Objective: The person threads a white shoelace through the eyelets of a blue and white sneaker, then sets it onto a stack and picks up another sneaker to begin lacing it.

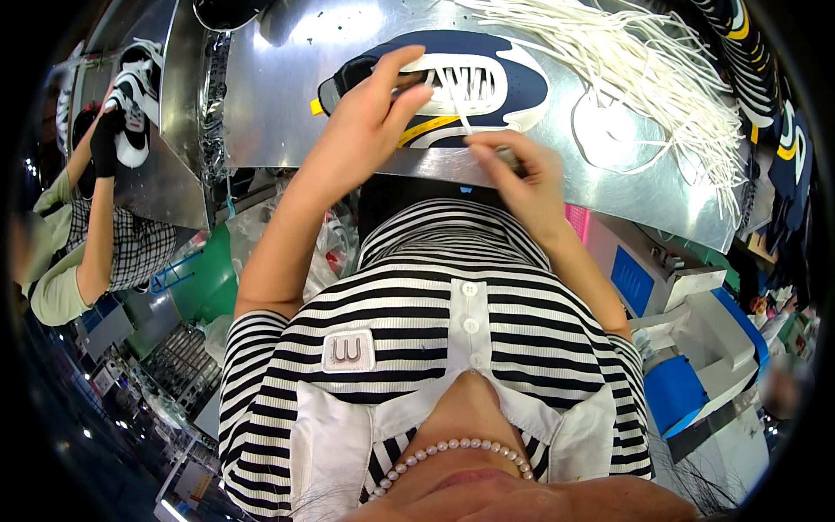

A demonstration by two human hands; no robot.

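A navy sneaker [527, 80] with white trim and a yellow stripe lies sideways on the metal table, its toe to the right. My left hand [370, 109] grips it near the collar and tongue, thumb and forefinger apart by the lacing panel; the other fingers are partly hidden. From the eyelets a white shoelace [464, 115] runs toward me. My right hand [522, 170] pinches its end between thumb and forefinger at the table's near edge. Inside the curled right fingers sits a small dark, metallic-looking item [511, 159], too covered to name.
A large heap of white shoelaces [626, 78] spreads over the right of the metal table [278, 130]. More navy sneakers [790, 148] stand at the far right. On the left, a co-worker's gloved hand [108, 130] handles a white-and-black shoe [132, 113]. A grey-and-blue machine [696, 365] stands lower right.
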